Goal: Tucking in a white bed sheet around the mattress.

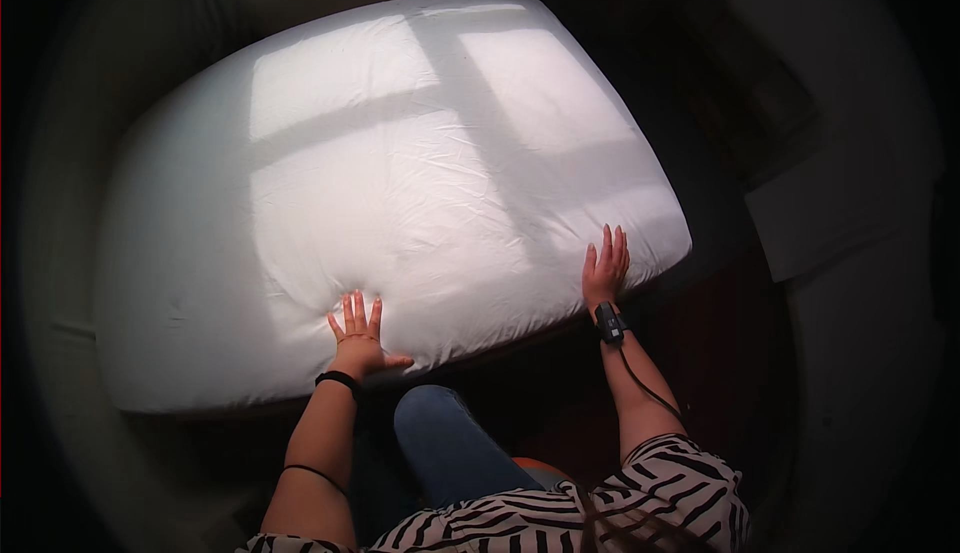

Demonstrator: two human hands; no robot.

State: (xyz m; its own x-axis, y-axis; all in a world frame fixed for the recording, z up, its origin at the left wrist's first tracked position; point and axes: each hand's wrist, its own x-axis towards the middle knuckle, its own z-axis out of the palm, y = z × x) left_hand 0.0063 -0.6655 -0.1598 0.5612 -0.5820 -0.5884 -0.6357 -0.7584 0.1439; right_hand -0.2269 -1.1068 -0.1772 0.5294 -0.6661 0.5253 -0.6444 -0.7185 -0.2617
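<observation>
A mattress in a white fitted sheet [315, 215] lies before me, its top lit by window-shaped patches of sunlight. Near the edge closest to me, my left hand [361, 335] presses flat on the sheet with fingers spread, and creases run out from the fingertips. Farther right, my right hand [607, 264] rests palm down by the near right corner, its fingers pointing away from me and nearly together. Neither hand grips anything that shows. A black band [339, 380] circles my left wrist; a small black device [610, 323] with a cable is strapped to my right wrist.
My knee in blue jeans [442, 425] is close to the mattress's near edge. Dark shade surrounds the mattress. At the right stands or lies a dim, pale surface [817, 230] with a corner, and a dark boxy object [750, 95] shows behind it; neither is clear.
</observation>
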